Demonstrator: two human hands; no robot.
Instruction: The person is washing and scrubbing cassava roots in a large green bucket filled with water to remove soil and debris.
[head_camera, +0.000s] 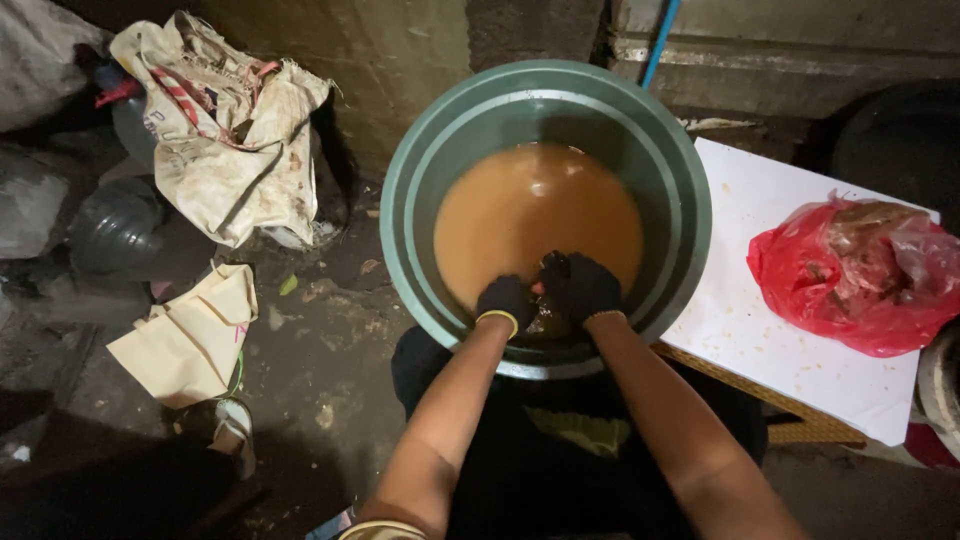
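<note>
A small dark object (547, 290) sits between the two gloved hands, low at the near wall of the green plastic basin (420, 170), just at the edge of the muddy brown water (530, 205). What the object is I cannot tell; it is wet, dark and mostly covered. The left hand (507, 300) and the right hand (585, 285) both wear black gloves and press on the object from each side, fingers curled close around it, so each grip is nearly closed on it.

The object looks slippery, and I judge it could slide out of the gloves and sink in the cloudy water, where it would be hard to find because nothing shows under the water's top. A strong rubbing or squeezing movement could also throw brown water over the rim, onto the person's dark clothes below or onto the white surface (790, 340) just beside the basin on the right. There a red plastic bag (860, 275) with something inside lies near the surface's far edge. On the left, the dirt floor (320, 360) has a dirty sack (220, 130) and folded yellow paper (190, 335), well apart from the basin.
</note>
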